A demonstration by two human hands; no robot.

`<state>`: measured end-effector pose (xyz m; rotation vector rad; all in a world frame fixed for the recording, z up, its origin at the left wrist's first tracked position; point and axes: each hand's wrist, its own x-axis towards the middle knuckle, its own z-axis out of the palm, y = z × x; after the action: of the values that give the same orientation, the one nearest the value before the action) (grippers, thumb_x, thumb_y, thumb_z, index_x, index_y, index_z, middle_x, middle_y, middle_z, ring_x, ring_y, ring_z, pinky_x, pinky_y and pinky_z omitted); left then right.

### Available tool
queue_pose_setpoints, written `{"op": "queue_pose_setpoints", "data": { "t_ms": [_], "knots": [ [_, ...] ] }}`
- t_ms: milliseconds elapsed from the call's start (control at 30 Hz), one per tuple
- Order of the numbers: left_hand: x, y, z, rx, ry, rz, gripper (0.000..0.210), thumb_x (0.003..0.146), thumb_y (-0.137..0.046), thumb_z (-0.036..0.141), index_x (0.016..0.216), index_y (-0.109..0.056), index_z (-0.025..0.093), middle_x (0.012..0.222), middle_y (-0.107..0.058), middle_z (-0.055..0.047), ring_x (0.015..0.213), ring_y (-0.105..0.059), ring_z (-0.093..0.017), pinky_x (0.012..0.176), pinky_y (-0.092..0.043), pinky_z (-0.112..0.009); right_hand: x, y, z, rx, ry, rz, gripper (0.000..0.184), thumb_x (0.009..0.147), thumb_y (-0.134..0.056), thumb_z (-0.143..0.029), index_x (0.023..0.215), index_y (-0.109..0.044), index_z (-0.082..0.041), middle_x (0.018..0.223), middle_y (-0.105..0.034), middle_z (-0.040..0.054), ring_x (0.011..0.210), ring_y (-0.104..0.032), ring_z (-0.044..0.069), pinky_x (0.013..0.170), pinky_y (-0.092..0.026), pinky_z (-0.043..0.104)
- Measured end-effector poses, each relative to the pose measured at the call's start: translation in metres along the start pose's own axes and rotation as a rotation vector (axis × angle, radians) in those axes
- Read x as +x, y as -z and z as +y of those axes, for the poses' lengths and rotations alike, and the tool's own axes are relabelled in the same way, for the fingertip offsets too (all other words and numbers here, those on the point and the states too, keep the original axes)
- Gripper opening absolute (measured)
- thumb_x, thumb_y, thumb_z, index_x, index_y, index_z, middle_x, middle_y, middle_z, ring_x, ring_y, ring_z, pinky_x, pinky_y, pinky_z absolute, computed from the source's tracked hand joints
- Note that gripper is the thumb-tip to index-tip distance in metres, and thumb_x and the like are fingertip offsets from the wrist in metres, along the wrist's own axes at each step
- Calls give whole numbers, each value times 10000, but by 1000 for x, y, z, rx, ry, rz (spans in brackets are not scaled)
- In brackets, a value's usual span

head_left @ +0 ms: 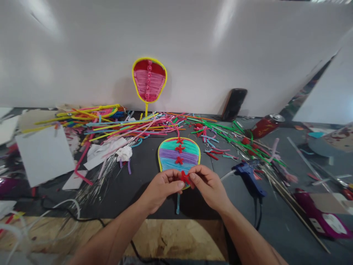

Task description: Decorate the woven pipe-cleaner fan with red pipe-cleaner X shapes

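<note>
Between the fingertips of my left hand (pixel 167 187) and my right hand (pixel 208 186) is a small red pipe-cleaner flower (pixel 184 177). Both hands pinch it, one from each side. Just below and behind it lies a fan (pixel 180 154) striped in green, purple and blue, with a yellow rim. Several red flower shapes (pixel 179 160) run down its middle. My hands cover the fan's lower part, and its blue handle (pixel 178 206) points toward me.
A pink fan (pixel 149 79) with a yellow rim stands against the white wall. Loose pipe cleaners (pixel 132 127) spread across the back. On the right are a blue glue gun (pixel 249 178), a red can (pixel 266 126) and a phone (pixel 234 103). White paper (pixel 45 156) lies left.
</note>
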<state>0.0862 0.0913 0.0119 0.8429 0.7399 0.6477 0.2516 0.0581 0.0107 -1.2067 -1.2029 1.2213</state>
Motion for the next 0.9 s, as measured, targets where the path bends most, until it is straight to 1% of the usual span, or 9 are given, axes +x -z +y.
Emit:
{"op": "queue_pose_setpoints", "data": {
  "t_ms": [67,100,200,333,500,667,900],
  "knots": [
    [0,-1,0,-4,-9,-19,199,671,-761,228,804,-651,131,766,-629,-9,701,-556,-98,648,-448,-211,0,-1,1,-45,49,56,151,849,-564,-327,812,-582,-182,623,-547,-24,536,-499,94,524,-432,212],
    [0,-1,0,-7,-14,-16,186,677,-759,228,793,-649,132,744,-627,-4,684,-557,-93,650,-446,-210,-1,-2,2,-87,78,77,140,850,-562,-313,812,-586,-181,641,-560,-16,544,-505,96,527,-436,213],
    [1,0,-2,-23,-39,45,168,696,-749,251,766,-651,134,678,-621,9,613,-557,-79,639,-441,-210,-2,-2,4,-240,166,115,100,849,-563,-269,817,-606,-184,716,-599,8,599,-537,107,549,-445,215],
    [2,3,-3,-30,-50,127,203,684,-758,284,782,-675,127,711,-635,-2,576,-557,-76,612,-453,-219,-3,-2,6,-371,249,102,68,845,-566,-229,811,-614,-195,732,-614,4,650,-567,118,593,-452,217],
    [2,3,-3,-44,-62,136,210,668,-771,262,802,-677,132,740,-645,-6,591,-568,-79,615,-464,-219,-2,-2,7,-426,301,112,65,840,-563,-194,793,-608,-195,719,-620,-2,640,-569,116,604,-451,219],
    [3,3,-4,-8,-94,140,166,662,-772,214,759,-664,132,705,-627,5,618,-559,-82,625,-464,-209,-3,-3,9,-479,374,92,75,830,-562,-155,779,-596,-197,716,-617,-3,637,-569,112,615,-455,219],
    [3,4,-4,85,-91,172,156,672,-754,246,732,-671,129,659,-628,10,580,-541,-73,598,-445,-198,-3,-5,5,-516,441,79,93,824,-559,-138,760,-593,-196,691,-617,-1,612,-573,111,598,-467,210]
  ]
}}
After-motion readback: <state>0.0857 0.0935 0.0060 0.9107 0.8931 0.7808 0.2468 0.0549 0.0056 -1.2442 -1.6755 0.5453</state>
